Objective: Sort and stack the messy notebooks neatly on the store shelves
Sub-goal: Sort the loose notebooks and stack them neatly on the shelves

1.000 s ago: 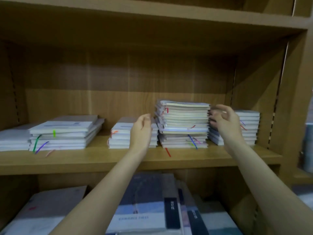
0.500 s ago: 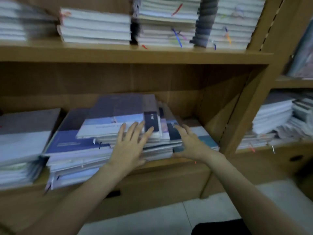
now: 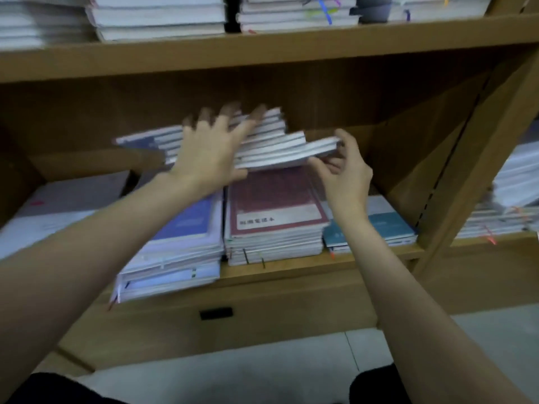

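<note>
A slanted bundle of notebooks (image 3: 271,144) is being held up at the centre of the frame, clear of the lower shelf (image 3: 306,266). It is being pressed from the front by the left hand (image 3: 210,153), fingers spread apart, while its right end is being pinched by the right hand (image 3: 345,173), thumb on top, fingers curled beneath. A maroon-covered stack (image 3: 274,205) is lying directly below, a blue-covered stack (image 3: 180,228) to its left.
</note>
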`<state>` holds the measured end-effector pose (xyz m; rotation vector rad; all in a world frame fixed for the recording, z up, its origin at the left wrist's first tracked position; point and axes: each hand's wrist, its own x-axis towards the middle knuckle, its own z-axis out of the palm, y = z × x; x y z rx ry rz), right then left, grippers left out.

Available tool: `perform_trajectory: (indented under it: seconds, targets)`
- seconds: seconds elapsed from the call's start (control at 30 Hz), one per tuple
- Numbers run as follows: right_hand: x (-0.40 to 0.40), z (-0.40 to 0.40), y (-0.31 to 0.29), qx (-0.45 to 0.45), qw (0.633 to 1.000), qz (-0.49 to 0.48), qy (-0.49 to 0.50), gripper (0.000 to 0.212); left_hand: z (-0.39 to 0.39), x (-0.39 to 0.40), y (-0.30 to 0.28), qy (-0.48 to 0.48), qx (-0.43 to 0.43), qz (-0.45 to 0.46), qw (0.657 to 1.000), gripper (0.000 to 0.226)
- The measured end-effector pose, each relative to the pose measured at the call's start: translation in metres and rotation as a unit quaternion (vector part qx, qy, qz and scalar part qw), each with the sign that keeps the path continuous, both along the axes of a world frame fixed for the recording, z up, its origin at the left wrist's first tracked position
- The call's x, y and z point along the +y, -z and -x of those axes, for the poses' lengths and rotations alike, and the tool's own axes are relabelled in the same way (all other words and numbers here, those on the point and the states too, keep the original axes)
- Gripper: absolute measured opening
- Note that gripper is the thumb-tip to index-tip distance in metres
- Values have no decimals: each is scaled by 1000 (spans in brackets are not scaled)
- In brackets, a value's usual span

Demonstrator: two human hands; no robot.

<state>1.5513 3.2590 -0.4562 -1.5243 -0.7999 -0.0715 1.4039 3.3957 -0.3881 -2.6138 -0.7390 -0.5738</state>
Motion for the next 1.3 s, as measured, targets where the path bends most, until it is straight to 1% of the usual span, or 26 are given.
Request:
perform_trajectory:
  seconds: [0.1, 0.13, 0.17, 0.2, 0.23, 0.27, 0.3, 0.33, 0.37, 0.43, 0.57, 0.7, 0.83, 0.93, 1.0, 1.07, 1.1, 1.17, 1.2, 1.27, 1.3]
  targets:
    - [6, 5, -12, 129, 986, -89, -50, 75, -1, 8, -23, -15, 3, 15, 1000, 95]
    - [7, 4, -9, 155, 983, -85, -52, 75, -1, 9, -24, -15, 8, 18, 1000, 95]
    - [7, 4, -2, 164, 985, -43, -43, 76, -3, 8, -22, -14, 13, 19, 1000, 94]
    - [7, 3, 9, 158, 986, 37, -28, 77, -4, 6, -21, -13, 18, 13, 1000, 94]
    - [7, 2, 23, 140, 979, 144, -20, 79, -4, 4, -21, -13, 20, 7, 1000, 93]
    - [6, 4, 37, 110, 961, 253, -33, 80, -4, 3, -20, -15, 21, 7, 1000, 93]
    - [3, 8, 50, 68, 938, 336, -57, 80, -4, 1, -19, -15, 20, 12, 1000, 93]
    - [0, 10, 60, 26, 921, 380, -77, 77, -5, 0, -18, -17, 18, 17, 1000, 93]
    - [-1, 11, 67, -10, 917, 392, -80, 75, -5, -1, -17, -20, 17, 21, 999, 92]
    - [-4, 11, 70, -57, 922, 380, -48, 70, -5, -1, -18, -23, 13, 28, 999, 92]
    - [-4, 12, 61, -132, 944, 302, 19, 62, -4, -1, -17, -20, 14, 24, 999, 93]
    - [5, 14, 52, -179, 952, 239, 64, 54, -2, 1, -15, -14, 14, 20, 1000, 95]
    - [15, 11, 37, -177, 957, 203, 107, 53, 2, 1, -15, -17, 20, 23, 999, 94]
    - [18, 10, 28, -144, 966, 177, 120, 53, 2, 4, -20, -20, 12, 34, 999, 93]
    - [17, 9, 28, -146, 967, 170, 119, 52, 3, 6, -22, -21, 7, 33, 999, 93]
    - [13, 8, 33, -164, 961, 194, 106, 53, 4, 6, -21, -21, 12, 38, 999, 93]
    - [10, 6, 40, -175, 954, 226, 91, 53, 4, 4, -18, -22, 16, 40, 999, 93]
    - [-1, 1, 53, -183, 929, 320, 38, 52, 6, -4, -8, -24, 24, 36, 999, 92]
    - [-9, -2, 58, -169, 915, 367, 2, 50, 7, -9, 1, -23, 28, 25, 999, 92]
    - [-25, -9, 57, -148, 893, 422, -53, 43, 10, -19, 27, -3, 29, 0, 1000, 96]
    - [-33, -12, 53, -168, 884, 432, -55, 35, 13, -25, 44, 9, 36, -6, 999, 99]
